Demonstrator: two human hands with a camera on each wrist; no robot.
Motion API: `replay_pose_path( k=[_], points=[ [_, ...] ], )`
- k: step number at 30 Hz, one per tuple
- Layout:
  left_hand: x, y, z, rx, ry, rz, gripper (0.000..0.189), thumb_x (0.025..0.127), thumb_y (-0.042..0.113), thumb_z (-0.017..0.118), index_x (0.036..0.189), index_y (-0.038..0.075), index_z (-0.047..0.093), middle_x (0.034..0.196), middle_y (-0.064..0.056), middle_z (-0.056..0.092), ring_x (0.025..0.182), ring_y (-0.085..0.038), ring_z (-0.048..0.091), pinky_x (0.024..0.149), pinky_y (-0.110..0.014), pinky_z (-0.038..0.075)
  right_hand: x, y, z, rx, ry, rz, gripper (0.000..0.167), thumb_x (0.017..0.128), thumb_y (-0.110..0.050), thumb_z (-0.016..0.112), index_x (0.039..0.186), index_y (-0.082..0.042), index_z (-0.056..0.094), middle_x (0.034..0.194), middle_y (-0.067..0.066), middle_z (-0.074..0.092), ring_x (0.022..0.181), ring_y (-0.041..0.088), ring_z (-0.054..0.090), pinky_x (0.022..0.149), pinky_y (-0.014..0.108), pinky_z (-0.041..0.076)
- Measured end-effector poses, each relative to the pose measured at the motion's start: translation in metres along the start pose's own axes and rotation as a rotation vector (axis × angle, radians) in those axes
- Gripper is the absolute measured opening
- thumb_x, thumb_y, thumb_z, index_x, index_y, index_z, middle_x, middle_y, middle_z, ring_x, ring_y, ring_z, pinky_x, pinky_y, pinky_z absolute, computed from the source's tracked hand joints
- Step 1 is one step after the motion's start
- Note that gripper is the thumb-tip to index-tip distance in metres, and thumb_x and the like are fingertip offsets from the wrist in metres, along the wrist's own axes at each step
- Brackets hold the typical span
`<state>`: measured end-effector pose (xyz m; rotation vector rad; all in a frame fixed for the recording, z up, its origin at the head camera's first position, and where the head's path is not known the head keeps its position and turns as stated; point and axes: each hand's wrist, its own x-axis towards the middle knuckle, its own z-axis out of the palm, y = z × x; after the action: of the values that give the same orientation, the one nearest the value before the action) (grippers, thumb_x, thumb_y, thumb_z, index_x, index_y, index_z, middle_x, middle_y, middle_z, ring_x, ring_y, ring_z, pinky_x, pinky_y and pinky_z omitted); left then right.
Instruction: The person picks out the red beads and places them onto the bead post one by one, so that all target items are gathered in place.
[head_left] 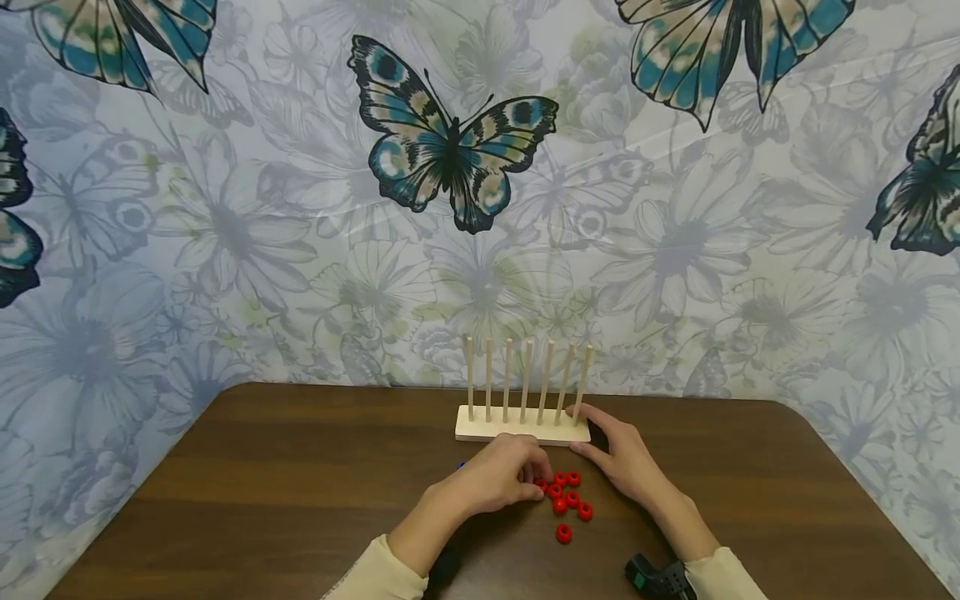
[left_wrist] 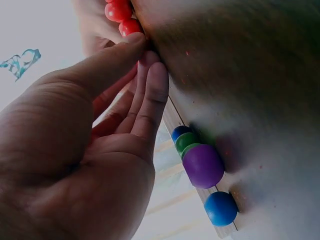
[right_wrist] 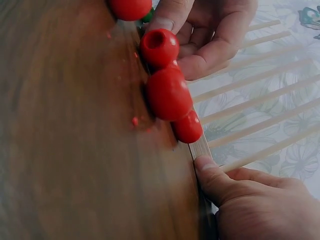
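Note:
My left hand (head_left: 498,473) is at the left side of several red beads (head_left: 572,498) on the table, thumb and fingertips closing around one of them. In the right wrist view that red bead (right_wrist: 160,48) shows its hole, beside the left thumb. My right hand (head_left: 630,458) grips the right end of a pale wooden peg stand (head_left: 495,427), thumb in front and fingers behind. Several upright pegs rise from the stand, all bare. The left palm and loosely bent fingers (left_wrist: 157,85) show in the left wrist view.
In the left wrist view a purple bead (left_wrist: 203,166), a green bead (left_wrist: 186,143) and blue beads (left_wrist: 220,208) lie left of the stand's front. The brown table (head_left: 300,467) meets a butterfly-patterned cloth (head_left: 337,275) behind the stand. A black wrist device (head_left: 660,577) sits by the right sleeve.

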<state>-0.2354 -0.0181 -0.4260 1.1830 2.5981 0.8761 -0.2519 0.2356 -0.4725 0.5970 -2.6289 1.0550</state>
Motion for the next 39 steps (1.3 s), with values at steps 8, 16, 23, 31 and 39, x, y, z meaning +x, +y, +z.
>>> replay_pose_path(
  k=[8, 16, 23, 31, 39],
  points=[
    [0.001, 0.002, 0.0, 0.011, -0.006, -0.002, 0.014, 0.09, 0.004, 0.083, 0.098, 0.012, 0.076, 0.095, 0.004, 0.066, 0.075, 0.002, 0.056, 0.07, -0.015, 0.051, 0.0, 0.004, 0.0, 0.011, 0.001, -0.011, 0.052, 0.095, -0.018, 0.079, 0.144, -0.015, 0.062, 0.146, 0.008, 0.065, 0.14, 0.037, 0.056, 0.111, 0.062, 0.046],
    [0.002, 0.008, -0.018, -0.139, 0.147, -0.012, 0.013, 0.092, 0.003, 0.08, 0.101, 0.011, 0.074, 0.09, 0.004, 0.073, 0.076, -0.001, 0.064, 0.072, -0.019, 0.055, 0.0, 0.003, 0.0, 0.014, 0.003, -0.015, 0.051, 0.094, -0.016, 0.08, 0.143, -0.014, 0.063, 0.144, 0.008, 0.066, 0.139, 0.035, 0.058, 0.112, 0.061, 0.046],
    [-0.001, 0.021, -0.061, -0.142, 0.434, -0.016, 0.016, 0.092, 0.007, 0.081, 0.106, 0.013, 0.078, 0.092, 0.005, 0.076, 0.077, -0.007, 0.067, 0.073, -0.025, 0.057, 0.0, 0.003, 0.0, -0.003, 0.009, -0.005, 0.052, 0.094, -0.016, 0.08, 0.143, -0.014, 0.063, 0.145, 0.009, 0.066, 0.139, 0.037, 0.058, 0.113, 0.062, 0.045],
    [0.002, 0.021, -0.098, -0.071, 0.833, 0.026, 0.016, 0.09, 0.01, 0.084, 0.106, 0.012, 0.081, 0.093, 0.0, 0.078, 0.067, -0.013, 0.063, 0.061, -0.024, 0.053, 0.0, 0.002, 0.004, 0.009, -0.002, -0.012, 0.053, 0.093, -0.017, 0.081, 0.143, -0.014, 0.063, 0.145, 0.009, 0.066, 0.139, 0.037, 0.057, 0.112, 0.062, 0.045],
    [0.007, 0.01, -0.102, 0.029, 0.981, -0.004, 0.016, 0.091, 0.008, 0.083, 0.107, 0.008, 0.082, 0.094, -0.002, 0.079, 0.062, -0.014, 0.06, 0.059, -0.025, 0.051, 0.0, 0.0, -0.001, 0.0, -0.011, 0.027, 0.054, 0.093, -0.017, 0.08, 0.144, -0.014, 0.062, 0.147, 0.01, 0.064, 0.14, 0.038, 0.056, 0.113, 0.063, 0.044]
  ],
)
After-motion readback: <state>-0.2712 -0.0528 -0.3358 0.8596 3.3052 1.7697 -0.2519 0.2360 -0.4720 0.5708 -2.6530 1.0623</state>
